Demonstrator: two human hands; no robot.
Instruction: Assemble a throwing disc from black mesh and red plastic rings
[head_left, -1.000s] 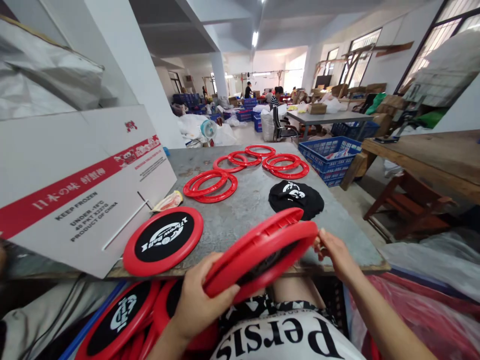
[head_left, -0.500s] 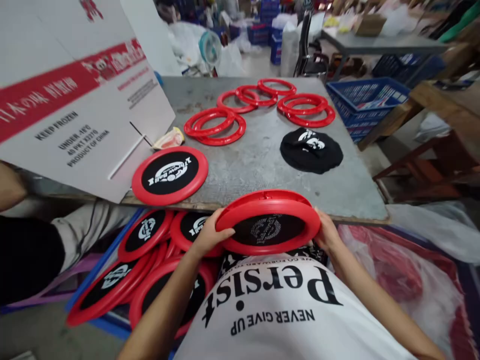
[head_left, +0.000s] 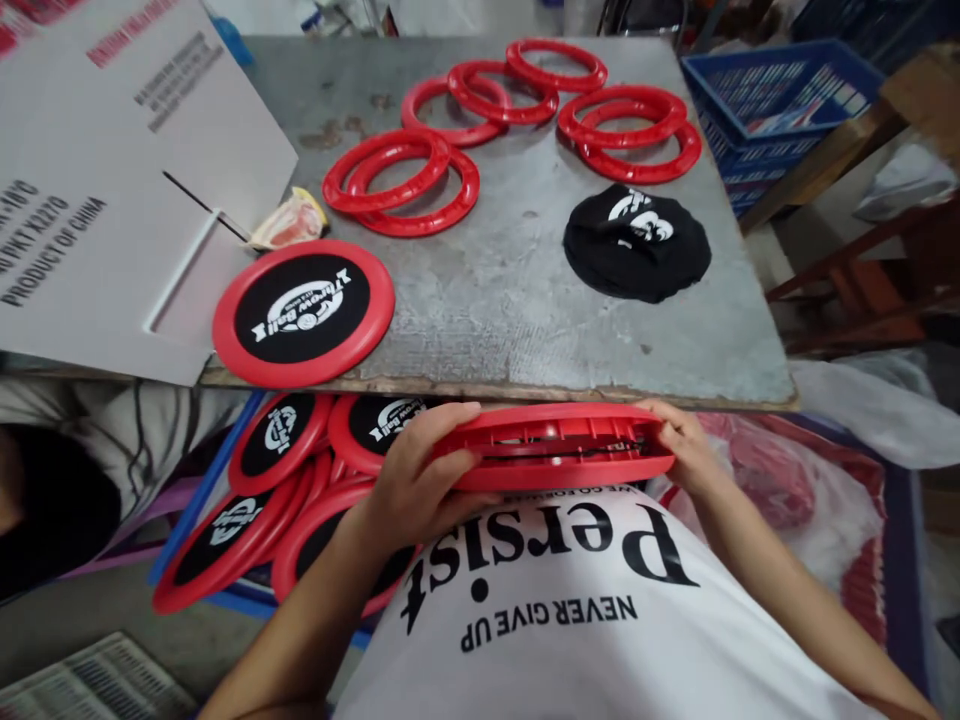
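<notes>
Between my hands, edge-on and close against my shirt, is a red plastic throw disc [head_left: 555, 478], its two ring halves parted along the side that faces up. Ribs and some black cloth show inside the gap. My left hand [head_left: 424, 470] grips its left end, fingers on the upper ring and at the gap. At the right end, my right hand [head_left: 679, 445] pinches the rim. Just beyond, at the table edge on the left, lies a finished-looking red disc [head_left: 304, 312] with a black printed face. A black printed cloth cover [head_left: 637, 243] rests crumpled on the table.
Several loose red rings [head_left: 412, 185] lie on the grey table [head_left: 495, 330]. A white carton [head_left: 112, 200] stands at left. Below the edge, a blue crate [head_left: 202, 490] holds stacked discs. Blue baskets [head_left: 780, 90] stand at right, above a plastic-lined container [head_left: 795, 490].
The disc has tipped from showing its black face to edge-on, and its gap now faces up. My left fingers have shifted onto the upper ring. The view has tilted downward.
</notes>
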